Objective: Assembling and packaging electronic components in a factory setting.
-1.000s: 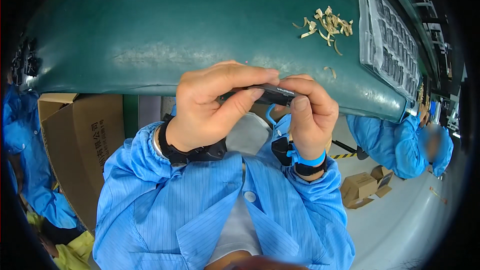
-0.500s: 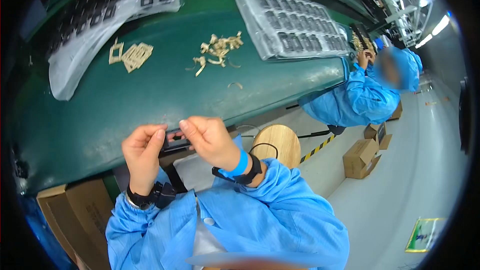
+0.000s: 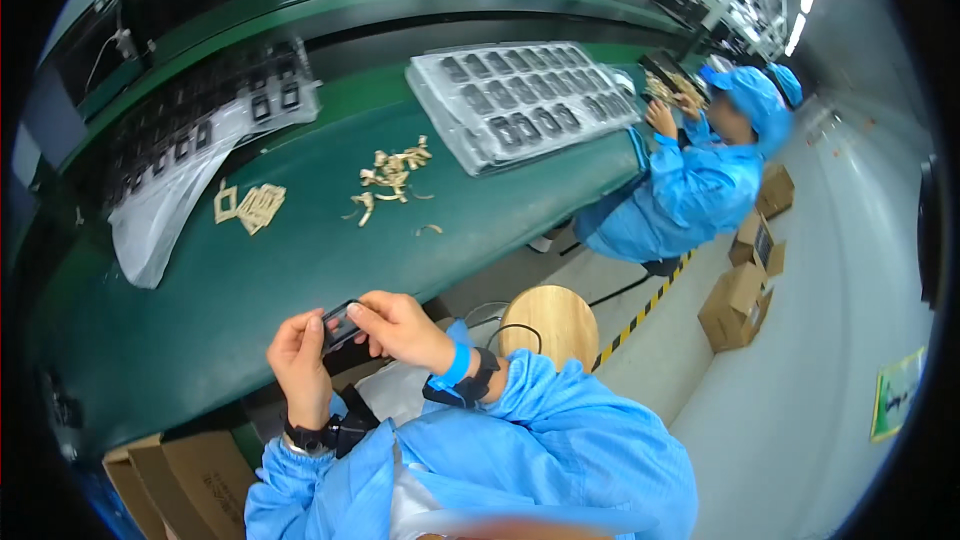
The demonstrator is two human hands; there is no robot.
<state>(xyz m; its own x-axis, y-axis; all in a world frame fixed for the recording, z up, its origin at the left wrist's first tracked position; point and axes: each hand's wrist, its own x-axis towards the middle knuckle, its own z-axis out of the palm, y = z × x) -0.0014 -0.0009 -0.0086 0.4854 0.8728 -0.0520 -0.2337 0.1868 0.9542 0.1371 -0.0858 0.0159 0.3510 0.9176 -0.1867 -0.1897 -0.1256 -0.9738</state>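
Observation:
Between both hands, over the near edge of the green work surface (image 3: 330, 265), is a small dark rectangular frame (image 3: 341, 326) with an opening in its middle. My left hand (image 3: 299, 352) pinches its left end between thumb and fingers. The thumb and fingertips of my right hand (image 3: 402, 330) are closed on its right end. Beyond my hands lie a few flat cream-coloured frame-shaped pieces (image 3: 260, 208). Curled cream strips (image 3: 393, 172) lie heaped to their right.
A clear plastic tray (image 3: 452, 120) holds rows of dark frames at the back. At left, another tray of dark parts sits under a plastic sheet (image 3: 165, 235). A co-worker in blue (image 3: 690, 185) works at right. A round wooden stool (image 3: 550, 325) and cardboard boxes (image 3: 735, 308) stand nearby.
My view has tilted up, showing more of the bench's far side. The dark frame is now tilted, its right end higher, and both hands stay closed on it.

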